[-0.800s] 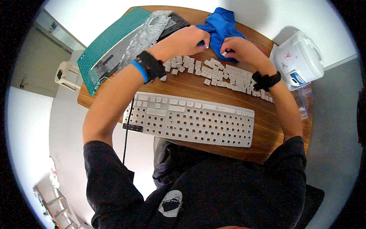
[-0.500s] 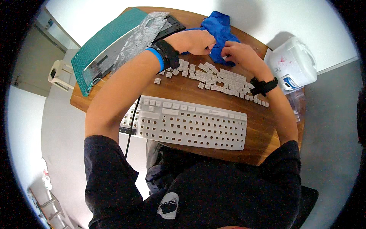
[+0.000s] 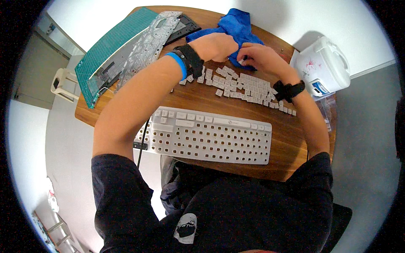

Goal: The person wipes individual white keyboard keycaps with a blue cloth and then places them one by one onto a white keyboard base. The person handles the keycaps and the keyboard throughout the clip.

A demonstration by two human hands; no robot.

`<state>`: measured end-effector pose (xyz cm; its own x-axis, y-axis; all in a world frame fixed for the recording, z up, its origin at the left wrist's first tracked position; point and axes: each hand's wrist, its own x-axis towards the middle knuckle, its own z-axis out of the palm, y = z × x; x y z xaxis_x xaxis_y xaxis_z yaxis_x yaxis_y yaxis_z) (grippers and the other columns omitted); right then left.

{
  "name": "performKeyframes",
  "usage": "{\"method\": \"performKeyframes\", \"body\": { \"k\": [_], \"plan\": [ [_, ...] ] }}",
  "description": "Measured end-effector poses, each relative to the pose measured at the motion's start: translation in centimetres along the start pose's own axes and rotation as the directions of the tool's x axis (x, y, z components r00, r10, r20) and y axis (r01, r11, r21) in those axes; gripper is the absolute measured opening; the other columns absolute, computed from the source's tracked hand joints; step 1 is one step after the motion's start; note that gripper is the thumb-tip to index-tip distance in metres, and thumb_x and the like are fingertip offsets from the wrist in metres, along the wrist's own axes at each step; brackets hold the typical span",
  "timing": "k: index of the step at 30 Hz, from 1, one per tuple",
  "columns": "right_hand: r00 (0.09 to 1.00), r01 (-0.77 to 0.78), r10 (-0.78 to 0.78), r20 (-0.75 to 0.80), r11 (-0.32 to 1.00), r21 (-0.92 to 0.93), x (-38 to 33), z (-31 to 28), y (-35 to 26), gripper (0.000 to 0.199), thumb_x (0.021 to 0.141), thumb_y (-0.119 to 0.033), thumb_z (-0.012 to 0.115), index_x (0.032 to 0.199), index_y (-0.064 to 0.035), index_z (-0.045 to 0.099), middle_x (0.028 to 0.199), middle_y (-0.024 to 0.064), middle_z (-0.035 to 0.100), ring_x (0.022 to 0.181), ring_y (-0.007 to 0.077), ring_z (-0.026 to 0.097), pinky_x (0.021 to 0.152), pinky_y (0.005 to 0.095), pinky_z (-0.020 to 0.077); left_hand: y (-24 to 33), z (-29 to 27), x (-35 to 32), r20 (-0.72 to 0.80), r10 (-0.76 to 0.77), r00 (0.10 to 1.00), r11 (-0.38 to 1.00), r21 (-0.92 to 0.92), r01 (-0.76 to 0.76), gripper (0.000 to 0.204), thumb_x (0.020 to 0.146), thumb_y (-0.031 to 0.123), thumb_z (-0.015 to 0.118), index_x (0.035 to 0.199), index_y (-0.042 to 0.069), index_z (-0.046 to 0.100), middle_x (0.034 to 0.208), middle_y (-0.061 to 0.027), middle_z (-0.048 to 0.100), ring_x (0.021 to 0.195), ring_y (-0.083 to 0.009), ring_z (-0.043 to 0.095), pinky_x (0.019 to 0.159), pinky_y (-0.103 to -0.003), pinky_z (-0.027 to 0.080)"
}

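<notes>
Round and wooden, the tabletop (image 3: 291,143) carried a white keyboard (image 3: 206,137) stripped of most caps, with loose keycaps (image 3: 249,86) spread in rows behind it; a green cutting mat (image 3: 114,46) and a clear membrane sheet (image 3: 145,40) lay at the far left, a white rice cooker (image 3: 322,63) at the right. Compared with the moments before, both hands had been brought closer together over the blue cloth (image 3: 238,27); a single keycap (image 3: 241,62) was now pinched in the right hand (image 3: 257,55), so wiping of a cap seemed to be under way. The left hand (image 3: 217,46) was closed on a fold of the cloth; the right fingers were clamped on the cap, which was pressed against the cloth; the remaining keycaps lay just beneath and beside both wrists.
</notes>
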<state>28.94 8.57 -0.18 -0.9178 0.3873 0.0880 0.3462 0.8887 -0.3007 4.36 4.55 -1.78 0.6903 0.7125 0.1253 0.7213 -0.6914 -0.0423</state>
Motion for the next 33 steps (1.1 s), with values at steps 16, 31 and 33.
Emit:
{"method": "performKeyframes", "body": {
  "k": [16, 31, 33],
  "plan": [
    [0.996, 0.07, -0.071, 0.048, 0.997, 0.017, 0.3, 0.8, 0.3, 0.012, 0.094, -0.007, 0.073, 0.106, -0.0045, 0.071, 0.11, 0.018, 0.073, 0.106, 0.0387, 0.072, 0.091, 0.049, 0.0563, -0.7, -0.8, 0.4, 0.042, -0.003, 0.999, 0.999, -0.053, 0.005, 0.01, 0.081, 0.015, 0.08, 0.09, 0.009, 0.077, 0.089, -0.0182, 0.078, 0.088, -0.042, 0.077, 0.075, -0.051, 0.06],
    [0.991, 0.006, -0.001, 0.136, 0.999, -0.038, 1.0, 0.8, 1.2, 0.021, 0.09, -0.003, 0.082, 0.108, -0.0042, 0.071, 0.107, 0.0129, 0.069, 0.099, 0.0326, 0.071, 0.086, 0.0431, 0.0571, -0.9, -0.7, 1.2, 0.148, -0.046, 0.988, 0.997, -0.057, 0.055, 0.017, 0.086, 0.022, 0.081, 0.096, 0.008, 0.079, 0.096, -0.0198, 0.08, 0.093, -0.0439, 0.077, 0.077, -0.053, 0.061],
    [0.962, -0.038, 0.068, 0.263, 0.993, -0.115, 0.9, -0.2, 0.8, 0.02, 0.091, -0.003, 0.081, 0.108, -0.0036, 0.072, 0.106, 0.013, 0.069, 0.099, 0.0324, 0.071, 0.086, 0.0433, 0.0571, -0.8, -0.4, 0.8, 0.135, -0.043, 0.99, 0.998, -0.049, 0.05, 0.018, 0.085, 0.022, 0.081, 0.097, 0.009, 0.079, 0.098, -0.0202, 0.08, 0.093, -0.0437, 0.078, 0.078, -0.053, 0.061]
  ]
}}
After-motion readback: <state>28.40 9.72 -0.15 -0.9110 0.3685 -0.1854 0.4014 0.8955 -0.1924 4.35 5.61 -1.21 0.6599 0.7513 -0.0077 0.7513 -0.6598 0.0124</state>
